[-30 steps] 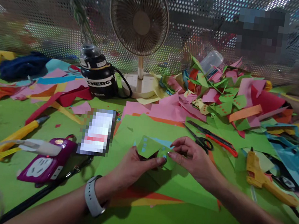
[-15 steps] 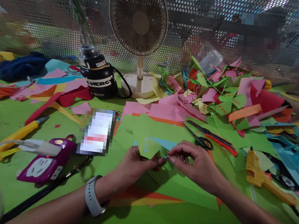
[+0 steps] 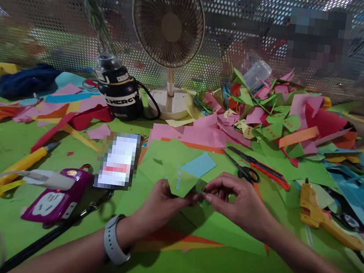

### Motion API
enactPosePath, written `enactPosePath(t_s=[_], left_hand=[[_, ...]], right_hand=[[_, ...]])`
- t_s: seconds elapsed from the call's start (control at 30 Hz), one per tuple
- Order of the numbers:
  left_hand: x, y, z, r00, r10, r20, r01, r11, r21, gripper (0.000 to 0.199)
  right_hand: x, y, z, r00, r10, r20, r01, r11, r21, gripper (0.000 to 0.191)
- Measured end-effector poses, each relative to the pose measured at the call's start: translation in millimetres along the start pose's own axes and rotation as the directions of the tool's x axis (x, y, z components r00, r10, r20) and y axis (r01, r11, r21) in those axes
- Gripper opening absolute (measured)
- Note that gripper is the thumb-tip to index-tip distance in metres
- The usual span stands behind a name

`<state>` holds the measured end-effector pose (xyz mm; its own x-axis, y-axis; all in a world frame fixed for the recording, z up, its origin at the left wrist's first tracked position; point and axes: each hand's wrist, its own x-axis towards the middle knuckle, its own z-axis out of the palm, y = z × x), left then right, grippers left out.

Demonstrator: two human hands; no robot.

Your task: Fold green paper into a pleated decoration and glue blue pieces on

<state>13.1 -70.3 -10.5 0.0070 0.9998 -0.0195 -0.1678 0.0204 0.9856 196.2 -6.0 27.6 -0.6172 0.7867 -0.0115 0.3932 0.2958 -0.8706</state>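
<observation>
My left hand [image 3: 160, 204], with a pale watch strap on its wrist, grips a green paper piece [image 3: 183, 181] from below. A short row of small blue squares marks that paper. My right hand [image 3: 239, 199] has thumb and fingers pinched together close to the paper's right side. A tiny bit of blue shows at those fingertips, too small to name. Behind the held paper lies a light blue paper rectangle [image 3: 202, 164], on stacked green sheets [image 3: 223, 230]. Black-handled scissors [image 3: 247, 173] and a red-and-black cutter knife [image 3: 264, 169] rest beyond my right hand.
A yellow glue gun [image 3: 321, 218] lies at right, its cord trailing off. To the left are a phone [image 3: 118, 162], a purple power bank [image 3: 57, 196] and a yellow pen-like tool [image 3: 22, 163]. A black bottle [image 3: 121, 91], fan [image 3: 172, 27] and paper scrap heap [image 3: 270, 116] stand behind.
The green paper in my left hand has tilted and dropped slightly, showing more of its face and of the blue rectangle behind. The right hand stays pinched in nearly the same place.
</observation>
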Motion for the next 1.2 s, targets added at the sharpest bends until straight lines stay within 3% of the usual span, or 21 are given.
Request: enactPosePath(t_s=[0.23,0.5,1.03,1.2], left_hand=[[-1.1,-1.8,-0.5,0.998,0.055,-0.023,-0.053,0.995,0.081,0.006],[-1.6,1.6,0.9,1.000,-0.004,-0.019,0.006,0.994,0.113,0.007],[-0.2,2.9,-1.5,0.985,-0.175,0.015,0.174,0.984,0.038,0.013],[-0.8,2.2,-1.3,0.986,-0.163,0.037,0.162,0.987,0.015,0.011]], right_hand=[[-1.8,2.4,0.6,0.999,-0.045,-0.006,0.045,0.997,-0.056,0.008],[0.5,5.5,-0.7,0.994,-0.104,0.017,0.105,0.991,-0.088,0.011],[5.3,2.9,-3.1,1.000,-0.003,-0.011,0.003,0.999,0.045,0.012],[6.0,3.0,-3.3,1.000,0.029,0.005,-0.029,0.997,0.073,0.011]])
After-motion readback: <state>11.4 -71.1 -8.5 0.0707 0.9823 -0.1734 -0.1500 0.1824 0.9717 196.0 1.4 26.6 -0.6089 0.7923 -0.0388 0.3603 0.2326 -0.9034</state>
